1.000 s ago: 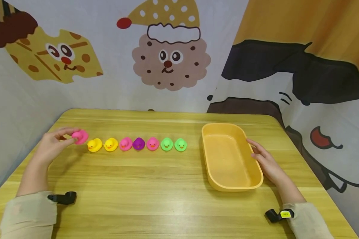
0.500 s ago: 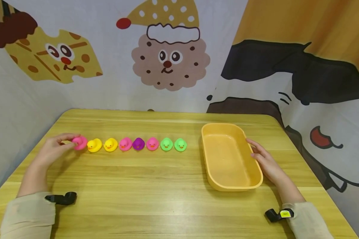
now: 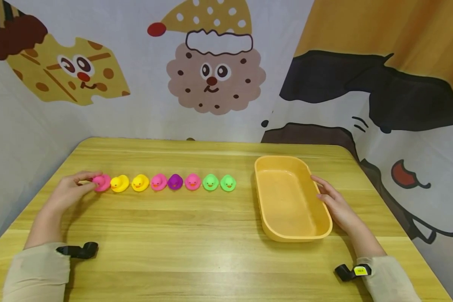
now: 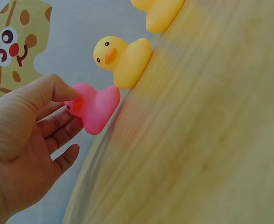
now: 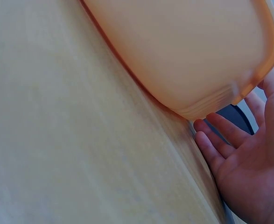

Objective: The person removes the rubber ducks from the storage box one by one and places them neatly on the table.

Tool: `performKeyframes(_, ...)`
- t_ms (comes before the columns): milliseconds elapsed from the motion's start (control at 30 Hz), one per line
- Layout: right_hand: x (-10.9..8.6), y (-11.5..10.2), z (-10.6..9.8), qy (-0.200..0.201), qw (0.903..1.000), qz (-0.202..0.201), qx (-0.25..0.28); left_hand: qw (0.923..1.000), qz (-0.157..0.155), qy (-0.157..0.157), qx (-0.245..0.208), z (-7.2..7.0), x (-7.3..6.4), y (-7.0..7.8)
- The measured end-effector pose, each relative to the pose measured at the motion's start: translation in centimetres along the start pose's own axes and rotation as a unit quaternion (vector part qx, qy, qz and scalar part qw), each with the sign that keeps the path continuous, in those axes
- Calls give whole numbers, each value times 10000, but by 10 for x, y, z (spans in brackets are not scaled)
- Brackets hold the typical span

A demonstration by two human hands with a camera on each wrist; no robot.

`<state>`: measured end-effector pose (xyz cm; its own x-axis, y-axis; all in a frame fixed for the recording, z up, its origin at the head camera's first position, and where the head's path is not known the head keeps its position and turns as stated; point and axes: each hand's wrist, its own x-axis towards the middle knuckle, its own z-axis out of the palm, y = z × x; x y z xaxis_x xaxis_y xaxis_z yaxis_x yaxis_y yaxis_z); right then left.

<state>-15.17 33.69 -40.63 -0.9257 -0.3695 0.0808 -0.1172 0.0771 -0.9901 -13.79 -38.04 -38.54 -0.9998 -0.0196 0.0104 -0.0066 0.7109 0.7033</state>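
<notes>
With thumb and fingers, my left hand (image 3: 69, 191) pinches a pink rubber duck (image 3: 103, 183) at the left end of a row. That duck stands right beside a yellow duck (image 3: 120, 183). Rightward from there the row holds a second yellow duck (image 3: 140, 183), a pink duck (image 3: 159, 182), a purple duck (image 3: 175, 182), another pink duck (image 3: 193, 182) and two green ducks (image 3: 210, 182). My right hand (image 3: 339, 207) holds the right side of a yellow plastic basin (image 3: 262, 209), its thumb at the rim and its other fingers against the outer wall in the right wrist view.
The wooden table (image 3: 173, 260) carries everything, with the basin standing on its right half. A cloth (image 3: 136, 117) printed with cartoon figures hangs behind the table. Each wrist wears a small black camera (image 3: 84, 250).
My left hand has lowered the pink duck from above the table into line at the row's left end. The right hand and the basin have stayed in place.
</notes>
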Motion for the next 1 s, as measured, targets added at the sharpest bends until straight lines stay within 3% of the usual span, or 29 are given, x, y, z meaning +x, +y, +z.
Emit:
performKeyframes(600, 0, -1, 1, 23, 9999, -6, -110, 9981, -358, -135, -481, 3, 2, -8)
performKeyframes(1000, -1, 0, -1, 12, 10000, -3, -93, 9988, -262, -61, -400, 3, 1, -6)
